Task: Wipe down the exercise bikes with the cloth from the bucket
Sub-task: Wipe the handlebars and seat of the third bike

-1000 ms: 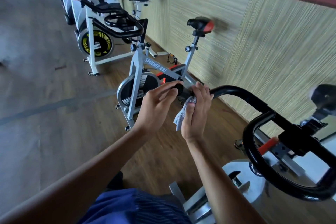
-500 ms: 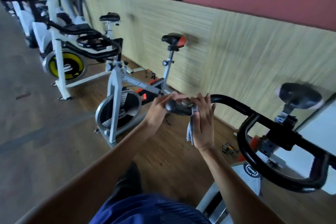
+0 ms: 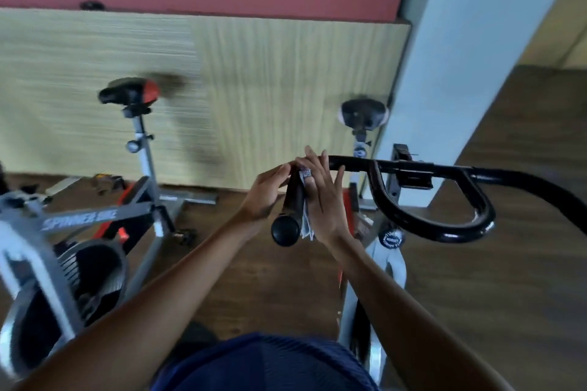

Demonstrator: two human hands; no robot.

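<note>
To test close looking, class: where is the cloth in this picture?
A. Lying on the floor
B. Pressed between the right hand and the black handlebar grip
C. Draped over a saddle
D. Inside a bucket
B: the cloth is sandwiched between the flat right hand and the handlebar grip, its edge poking out below the palm.

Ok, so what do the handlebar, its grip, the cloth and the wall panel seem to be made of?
The handlebar: glossy black with bright highlights along it, likely painted metal tube. The grip: duller black, no glare, perhaps foam or rubber. The cloth: thin pale fabric, crumpled against the grip. The wall panel: matte pale wood grain, probably laminate or veneer.
</note>
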